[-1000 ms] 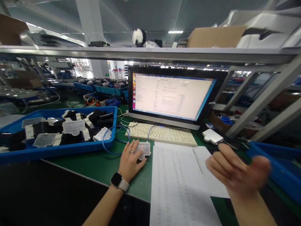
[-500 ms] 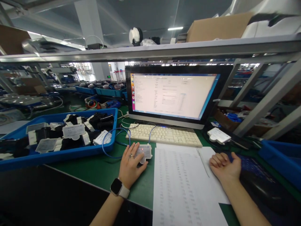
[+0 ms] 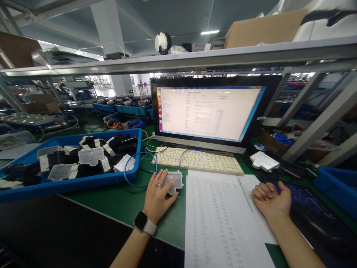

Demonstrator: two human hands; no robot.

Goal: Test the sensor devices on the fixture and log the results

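Observation:
My left hand (image 3: 159, 191), with a ring and a watch at the wrist, lies palm down with fingers spread over the left part of a white module box (image 3: 176, 179). One finger rests on the box's face near a lit red light; part of the box is hidden under the hand. A blue cable (image 3: 180, 160) runs up from the box towards the keyboard (image 3: 198, 160). On the right, my right hand (image 3: 272, 199) rests palm up with its fingers curled in and nothing visible in them. It lies by the printed sheets (image 3: 214, 219) and a pen (image 3: 245, 193).
A blue bin (image 3: 111, 176) at left holds white boxes and black parts. Behind the keyboard stands a monitor (image 3: 209, 115). Another white box (image 3: 264, 160) lies at right, near a mouse pad (image 3: 309, 203) and a second blue bin (image 3: 334, 186). A shelf (image 3: 195, 57) crosses overhead.
The whole view has shifted slightly, so things sit a little further right. A red light now shows on a white box in the left bin. Both hands keep their poses.

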